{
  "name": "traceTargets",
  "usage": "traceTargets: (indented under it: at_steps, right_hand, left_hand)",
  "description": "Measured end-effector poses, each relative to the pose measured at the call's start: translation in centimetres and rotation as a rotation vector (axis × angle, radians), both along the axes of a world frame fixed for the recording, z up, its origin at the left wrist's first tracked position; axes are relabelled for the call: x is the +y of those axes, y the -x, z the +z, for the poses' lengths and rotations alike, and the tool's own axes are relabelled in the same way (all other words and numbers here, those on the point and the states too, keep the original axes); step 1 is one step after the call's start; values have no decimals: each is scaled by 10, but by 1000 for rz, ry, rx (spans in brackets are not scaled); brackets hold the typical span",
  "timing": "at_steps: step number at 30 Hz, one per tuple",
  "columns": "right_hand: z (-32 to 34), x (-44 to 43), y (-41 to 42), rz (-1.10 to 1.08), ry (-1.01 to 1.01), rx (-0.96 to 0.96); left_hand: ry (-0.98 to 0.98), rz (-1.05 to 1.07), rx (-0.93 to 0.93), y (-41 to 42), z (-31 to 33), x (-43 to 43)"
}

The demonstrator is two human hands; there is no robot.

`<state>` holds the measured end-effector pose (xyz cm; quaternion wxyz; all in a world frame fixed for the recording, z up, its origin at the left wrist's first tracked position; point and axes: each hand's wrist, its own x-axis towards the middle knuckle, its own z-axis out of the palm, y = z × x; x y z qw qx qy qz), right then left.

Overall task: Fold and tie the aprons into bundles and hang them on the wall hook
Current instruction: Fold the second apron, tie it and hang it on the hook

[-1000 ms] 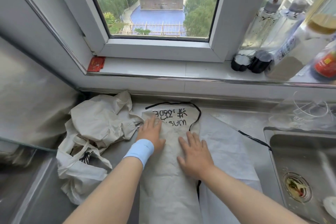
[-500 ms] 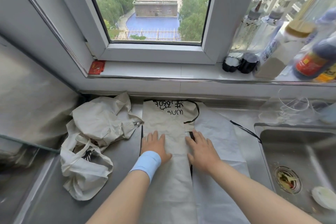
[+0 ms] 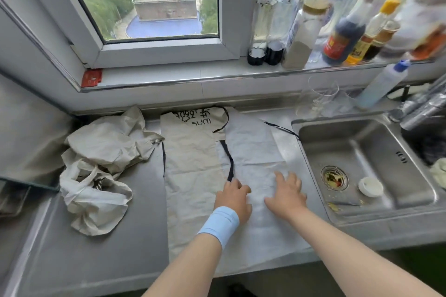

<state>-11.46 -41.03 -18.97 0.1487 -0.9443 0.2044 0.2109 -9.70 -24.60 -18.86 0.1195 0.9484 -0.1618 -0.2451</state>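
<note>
Steel-grey worktop (image 3: 108,260) carries a cream fabric apron (image 3: 193,164), spread flat with its left side folded over and its near end reaching the front edge. On its paler right half the right hand (image 3: 286,194) lies flat, fingers spread, holding nothing. The left hand (image 3: 233,198), with a light blue wristband (image 3: 220,223), rests at the end of a black strap (image 3: 228,157). Its fingers are bent and the tips hidden, so I cannot tell whether they pinch cloth. Further left lies a crumpled cream apron (image 3: 103,164). Blurred sauce bottles (image 3: 345,34) line the window sill (image 3: 169,75) beyond.
</note>
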Motion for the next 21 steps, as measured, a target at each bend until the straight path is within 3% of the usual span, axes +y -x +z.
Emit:
traceTargets:
  at_steps: [5, 10, 12, 15, 18, 21]
  right_hand:
    - [-3, -12, 28, -212, -76, 20]
    - [14, -18, 27, -333, -173, 37]
    - [26, -18, 23, -353, -273, 62]
    - [48, -12, 11, -301, -451, 29]
    - [70, 8, 0, -108, -596, 16]
    - [92, 41, -6, 117, -597, 28]
  left_hand:
    - [-78, -67, 20, 23, -15, -7]
    - [-29, -74, 99, 14, -10, 2]
    - [96, 33, 168, 9, -3, 5]
    - [442, 320, 266, 2, 18, 9]
    - [792, 622, 508, -2, 56, 17]
    - [922, 777, 739, -11, 88, 40]
